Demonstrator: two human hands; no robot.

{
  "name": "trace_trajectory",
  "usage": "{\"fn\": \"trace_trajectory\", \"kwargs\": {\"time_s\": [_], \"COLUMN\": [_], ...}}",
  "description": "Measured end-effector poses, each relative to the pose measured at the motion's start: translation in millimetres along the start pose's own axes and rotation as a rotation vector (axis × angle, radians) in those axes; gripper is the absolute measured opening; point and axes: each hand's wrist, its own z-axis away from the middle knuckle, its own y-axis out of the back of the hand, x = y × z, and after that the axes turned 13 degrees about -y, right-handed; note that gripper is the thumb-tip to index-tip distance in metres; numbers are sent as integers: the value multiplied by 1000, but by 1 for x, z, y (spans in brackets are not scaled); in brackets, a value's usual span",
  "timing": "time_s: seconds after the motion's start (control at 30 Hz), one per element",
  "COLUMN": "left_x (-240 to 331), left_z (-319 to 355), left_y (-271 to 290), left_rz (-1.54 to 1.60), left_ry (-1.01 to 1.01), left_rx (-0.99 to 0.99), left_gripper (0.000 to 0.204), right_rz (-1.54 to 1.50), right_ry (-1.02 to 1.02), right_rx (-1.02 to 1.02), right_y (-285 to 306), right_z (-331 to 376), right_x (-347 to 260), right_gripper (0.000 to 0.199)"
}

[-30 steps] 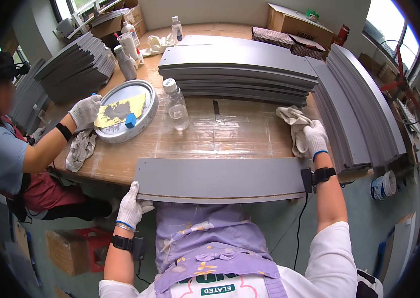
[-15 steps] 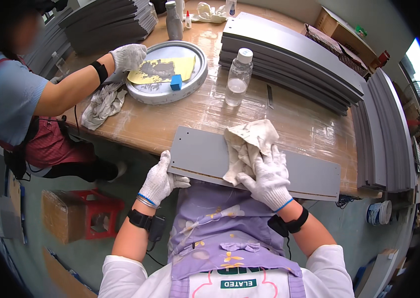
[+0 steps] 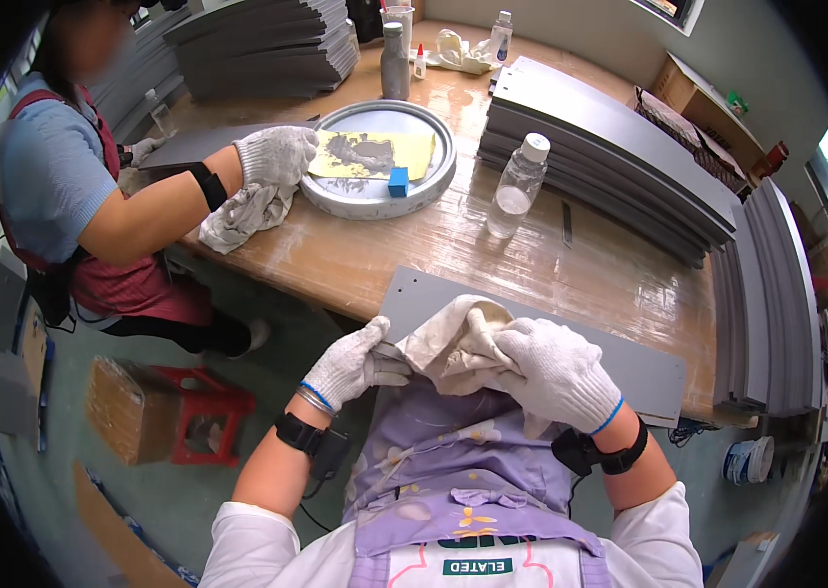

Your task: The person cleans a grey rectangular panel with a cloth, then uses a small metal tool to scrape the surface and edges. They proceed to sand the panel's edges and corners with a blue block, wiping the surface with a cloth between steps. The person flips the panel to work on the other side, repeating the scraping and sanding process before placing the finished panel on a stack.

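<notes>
A long grey board [image 3: 620,367] with small holes near its left end lies at the table's front edge, in front of me. My left hand [image 3: 355,365], in a white knit glove, grips the board's near left edge, thumb on top and fingers along the near side. My right hand [image 3: 561,372], gloved likewise, clutches a stained whitish cloth [image 3: 453,338]. This cloth is bunched over the board's near edge, its left end close to my left fingertips. Part of the board is hidden beneath the cloth and hand.
Beyond the board stand a clear bottle [image 3: 517,191] and a thin dark strip [image 3: 566,225]. Stacked grey boards [image 3: 610,147] lie behind. At left, a co-worker's gloved hand [image 3: 277,155] touches a yellow sheet [image 3: 345,147] on a round lid [image 3: 375,204] with a blue block [image 3: 398,182].
My right hand has drawn the cloth left and nearer, from the board's middle to its near edge. My left hand still holds the board. The whole view has shifted slightly.
</notes>
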Motion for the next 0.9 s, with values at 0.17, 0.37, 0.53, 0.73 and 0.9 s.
{"fn": "trace_trajectory", "kwargs": {"time_s": [0.17,0.37,0.53,0.73,0.9], "left_x": [-15,-15,-23,-20,-26], "left_z": [-19,-9,-17,-10,-8], "left_y": [-39,-35,-48,-40,-52], "left_rz": [-69,-226,-265,-149,-19], "left_ry": [-162,-159,-162,-175,-229], "left_rx": [107,311,246,351,376], "left_gripper": [41,45,46,41,36], "right_rz": [46,9,247,264,78], "right_ry": [190,-473,-1093,-831,-538], "right_rx": [290,411,661,884,887], "right_y": [-90,-85,-83,4,68], "right_z": [-34,33,165,140,69], "right_x": [-5,123,298,317,320], "right_gripper": [59,60,51,34,54]}}
